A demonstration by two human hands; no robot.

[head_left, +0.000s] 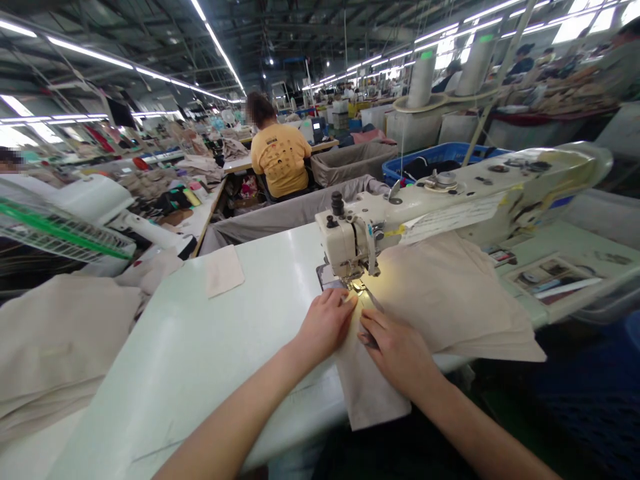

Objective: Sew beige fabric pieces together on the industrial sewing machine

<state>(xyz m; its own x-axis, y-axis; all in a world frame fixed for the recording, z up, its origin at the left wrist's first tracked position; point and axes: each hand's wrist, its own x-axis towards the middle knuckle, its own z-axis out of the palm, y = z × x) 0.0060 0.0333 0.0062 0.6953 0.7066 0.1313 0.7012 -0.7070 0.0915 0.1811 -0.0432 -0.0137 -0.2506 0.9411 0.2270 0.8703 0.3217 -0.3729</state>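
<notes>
A beige fabric piece runs under the lit needle area of a white sewing machine and hangs over the table's front edge. My left hand is closed at the fabric's left side, thumb and fingertips pressed on it just before the presser foot. On the right side, my right hand has its fingers curled on the same fabric. A small dark item shows under those fingers; its kind is unclear. Beside the right hand lies a stack of larger beige fabric panels.
A small beige fabric piece lies on the pale green table. More beige panels are piled at left, near a white fan. A tool tray sits at right. Behind stand a grey cloth bin and a seated person.
</notes>
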